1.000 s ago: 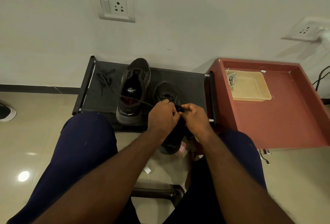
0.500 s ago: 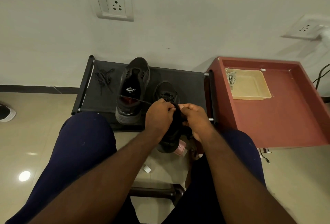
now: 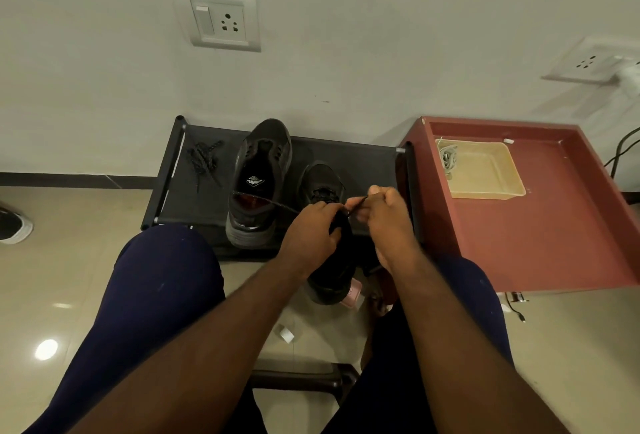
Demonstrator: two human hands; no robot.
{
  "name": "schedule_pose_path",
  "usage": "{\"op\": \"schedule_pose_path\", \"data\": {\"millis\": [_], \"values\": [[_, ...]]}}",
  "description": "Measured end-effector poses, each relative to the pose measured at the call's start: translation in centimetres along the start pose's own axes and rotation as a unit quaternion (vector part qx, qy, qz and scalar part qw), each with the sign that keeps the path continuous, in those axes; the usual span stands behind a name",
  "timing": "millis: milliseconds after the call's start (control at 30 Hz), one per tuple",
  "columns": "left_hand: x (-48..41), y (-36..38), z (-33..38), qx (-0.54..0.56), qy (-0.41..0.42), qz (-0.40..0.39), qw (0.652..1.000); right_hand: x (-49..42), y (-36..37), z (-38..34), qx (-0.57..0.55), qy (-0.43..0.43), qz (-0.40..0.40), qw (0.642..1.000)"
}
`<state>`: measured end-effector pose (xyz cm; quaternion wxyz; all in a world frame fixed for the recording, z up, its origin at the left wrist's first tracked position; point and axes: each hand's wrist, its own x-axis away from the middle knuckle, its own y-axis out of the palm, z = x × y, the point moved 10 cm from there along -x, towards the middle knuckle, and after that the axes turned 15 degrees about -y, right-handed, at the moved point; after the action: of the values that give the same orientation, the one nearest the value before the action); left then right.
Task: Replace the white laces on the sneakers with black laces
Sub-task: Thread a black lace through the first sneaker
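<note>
Two dark sneakers are in front of me. The left sneaker (image 3: 258, 184) stands without laces on the black shoe rack (image 3: 363, 163). The right sneaker (image 3: 323, 188) leans from the rack's front edge toward my knees, its middle hidden by my hands. My left hand (image 3: 311, 236) grips the shoe's upper and a black lace (image 3: 266, 201) that runs left across the other shoe. My right hand (image 3: 384, 215) pinches the lace's other end just above the eyelets. A spare black lace (image 3: 204, 162) lies bundled on the rack's left side. The white laces (image 3: 448, 158) lie in a beige tray.
A red low table (image 3: 554, 236) stands to the right and bears the beige tray (image 3: 491, 184). The wall with two sockets is right behind the rack. Another shoe (image 3: 12, 226) lies on the tiled floor at far left. A dark stool edge (image 3: 304, 378) shows between my legs.
My right hand has lifted and pulled the lace end up and to the right, away from my left hand. The left hand stays on the shoe.
</note>
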<state>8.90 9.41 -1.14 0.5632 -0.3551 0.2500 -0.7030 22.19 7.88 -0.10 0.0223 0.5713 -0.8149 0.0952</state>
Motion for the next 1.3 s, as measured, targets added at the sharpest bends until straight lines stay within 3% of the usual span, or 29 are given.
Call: {"op": "schedule_pose_path", "data": {"millis": [100, 167, 200, 267, 300, 367, 433, 500, 567, 667, 733, 767, 800, 833, 900, 967, 1000, 1033, 1100, 1133, 1200, 1267, 1300], "values": [[-0.2, 0.1, -0.1, -0.013, -0.001, -0.004, 1.000, -0.1, -1.7, -2.0, -0.140, -0.005, 0.072, 0.988], [-0.2, 0.2, -0.1, -0.018, 0.001, 0.002, 1.000, 0.0, -2.6, -2.8, -0.140, -0.003, 0.085, 0.986], [-0.1, 0.1, -0.1, -0.022, 0.002, 0.007, 1.000, 0.0, -2.8, -3.2, -0.104, -0.008, 0.071, 0.992], [-0.1, 0.0, -0.2, -0.028, -0.001, 0.019, 0.999, -0.6, -2.4, -3.6, 0.094, -0.047, -0.005, 0.994], [-0.2, -0.2, -0.3, -0.026, -0.002, 0.025, 0.999, -0.8, -1.5, -3.6, 0.231, -0.081, -0.065, 0.967], [-0.2, -0.5, -0.3, -0.024, 0.002, 0.032, 0.999, -0.6, 1.0, -1.4, 0.432, -0.100, -0.194, 0.875], [-0.2, -0.3, -0.3, -0.039, 0.007, 0.028, 0.999, 0.1, 2.7, 1.0, 0.534, -0.072, -0.267, 0.799], [-0.3, -0.1, -0.5, -0.060, 0.004, 0.020, 0.998, 0.4, 3.4, 1.6, 0.569, -0.059, -0.279, 0.771], [-0.3, -0.1, -0.8, -0.065, 0.003, 0.024, 0.998, 0.4, 3.6, 1.0, 0.531, -0.063, -0.278, 0.798], [-0.5, -0.4, -0.8, -0.076, 0.008, 0.036, 0.996, 0.3, 2.7, -1.0, 0.405, -0.076, -0.228, 0.882], [-0.5, -0.4, -0.8, -0.080, 0.001, 0.035, 0.996, 0.6, 1.5, -2.4, 0.261, -0.076, -0.151, 0.950], [-0.6, -0.4, -0.9, -0.078, -0.004, 0.034, 0.996, 0.7, 0.9, -2.6, 0.128, -0.051, -0.101, 0.985], [-0.6, -0.5, -1.0, -0.077, -0.007, 0.034, 0.996, 0.9, 0.9, -2.7, -0.041, -0.012, -0.059, 0.997], [-0.6, -0.5, -1.1, -0.077, -0.007, 0.034, 0.996, 1.0, 1.0, -3.1, -0.198, 0.019, -0.026, 0.980], [-0.8, -0.6, -1.3, -0.074, -0.011, 0.033, 0.997, 0.7, 0.1, -4.1, -0.344, 0.038, 0.031, 0.938], [-0.9, -0.6, -1.5, -0.067, -0.018, 0.031, 0.997, 0.3, -1.8, -4.2, -0.258, 0.024, 0.060, 0.964], [-0.9, -0.7, -1.5, -0.064, -0.018, 0.032, 0.997, -0.1, -2.5, -4.1, -0.118, -0.002, 0.038, 0.992], [-0.9, -0.7, -1.6, -0.063, -0.018, 0.034, 0.997, -0.5, -2.8, -3.9, 0.071, -0.034, -0.012, 0.997], [-0.9, -0.6, -1.9, -0.058, -0.022, 0.034, 0.997, -0.6, -1.0, -1.9, 0.360, -0.071, -0.156, 0.917], [-1.0, -0.5, -2.1, -0.053, -0.028, 0.030, 0.998, -0.2, 0.3, -0.4, 0.418, -0.066, -0.232, 0.876], [-1.1, -0.3, -2.5, -0.045, -0.041, 0.019, 0.998, 0.9, 2.0, 1.3, 0.432, -0.050, -0.316, 0.843], [-1.1, -0.4, -2.6, -0.036, -0.047, 0.018, 0.998, 1.0, 2.5, 0.8, 0.385, -0.053, -0.305, 0.869], [-1.1, -0.5, -2.5, -0.030, -0.050, 0.022, 0.998, 0.7, 2.2, 0.3, 0.332, -0.049, -0.267, 0.903]]}}
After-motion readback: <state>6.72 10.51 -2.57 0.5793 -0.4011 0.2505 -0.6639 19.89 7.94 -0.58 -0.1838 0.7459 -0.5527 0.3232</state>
